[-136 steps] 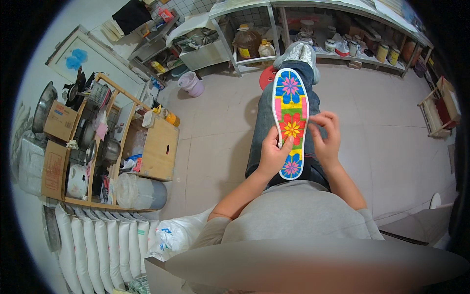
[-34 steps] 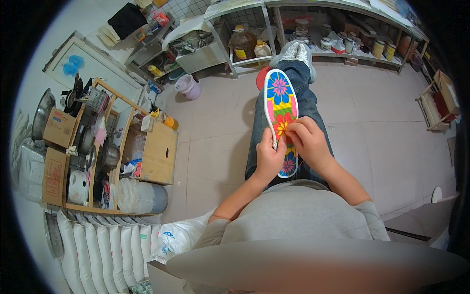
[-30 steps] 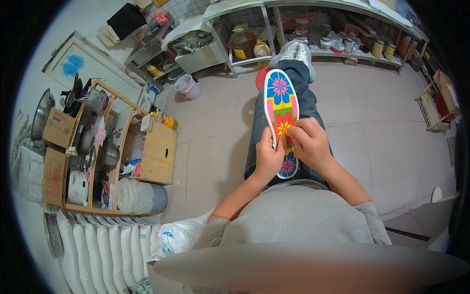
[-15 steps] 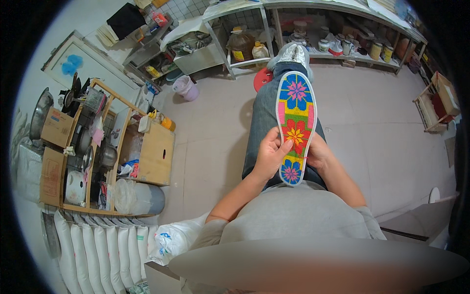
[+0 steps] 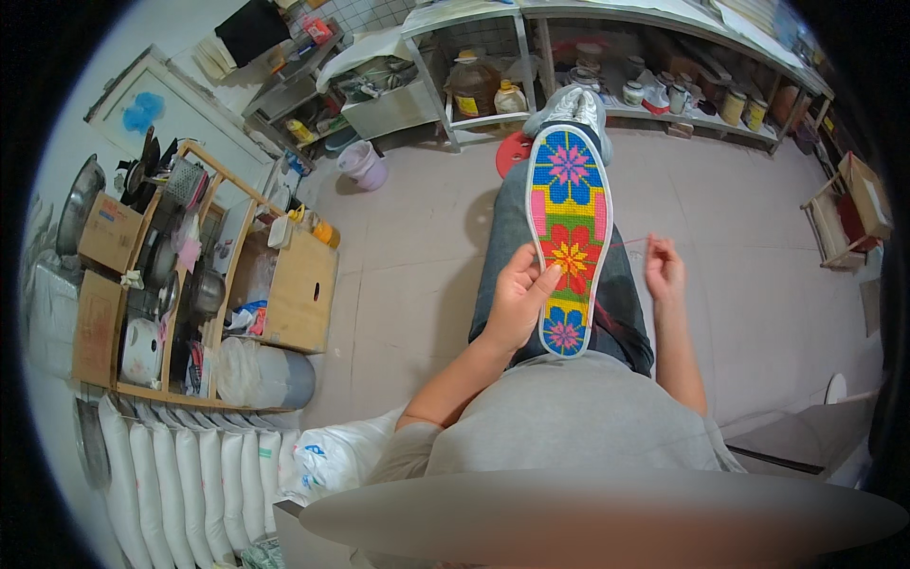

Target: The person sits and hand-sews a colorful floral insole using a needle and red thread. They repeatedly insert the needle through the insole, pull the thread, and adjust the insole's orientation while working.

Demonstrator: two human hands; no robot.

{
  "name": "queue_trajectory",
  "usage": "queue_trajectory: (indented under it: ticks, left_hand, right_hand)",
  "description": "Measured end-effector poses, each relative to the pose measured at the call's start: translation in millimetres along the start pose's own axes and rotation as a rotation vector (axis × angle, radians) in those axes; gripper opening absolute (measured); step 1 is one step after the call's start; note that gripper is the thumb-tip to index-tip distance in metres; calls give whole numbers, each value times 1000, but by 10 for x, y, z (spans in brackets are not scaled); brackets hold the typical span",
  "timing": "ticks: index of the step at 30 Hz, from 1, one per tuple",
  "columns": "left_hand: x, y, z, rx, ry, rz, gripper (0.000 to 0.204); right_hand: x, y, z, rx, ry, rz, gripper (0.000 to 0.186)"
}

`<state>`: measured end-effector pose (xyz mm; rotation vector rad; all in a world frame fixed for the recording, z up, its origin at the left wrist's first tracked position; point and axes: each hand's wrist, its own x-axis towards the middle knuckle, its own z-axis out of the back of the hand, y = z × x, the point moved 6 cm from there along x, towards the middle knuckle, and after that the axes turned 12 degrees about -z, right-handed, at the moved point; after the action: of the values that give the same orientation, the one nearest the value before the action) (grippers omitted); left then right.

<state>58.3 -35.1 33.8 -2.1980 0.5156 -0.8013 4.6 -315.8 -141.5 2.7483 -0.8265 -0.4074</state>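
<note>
A cross-stitched insole, white-rimmed, with blue, pink, yellow, green and red flower patterns, stands over my jeans-clad legs. My left hand grips its left edge, thumb on the red and yellow flower. My right hand is raised away to the right, fingertips pinched on a thin red thread that runs back toward the insole. Whether a needle is between those fingertips is too small to tell. More reddish thread hangs by the lower right edge of the insole.
Wooden shelving crowded with pans and boxes stands left, stacked white sacks below it. Metal benches with jugs and jars line the back. A lilac bucket and red stool are on the floor, a small wooden rack at right.
My right hand has moved out from behind the insole, up and to the right, drawing the thread out. The insole has shifted slightly left and up since half a second ago.
</note>
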Motion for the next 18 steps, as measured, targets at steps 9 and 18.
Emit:
queue_trajectory:
  ticks: [9,18]
  left_hand:
    - [36,-123,112,36,-54,-52,28]
    - [60,-223,142,61,-75,-112,29]
  right_hand:
    - [-434,1485,2833,-486,-944,480,15]
    - [-2014,1799,3903,-1422,-1876,189,26]
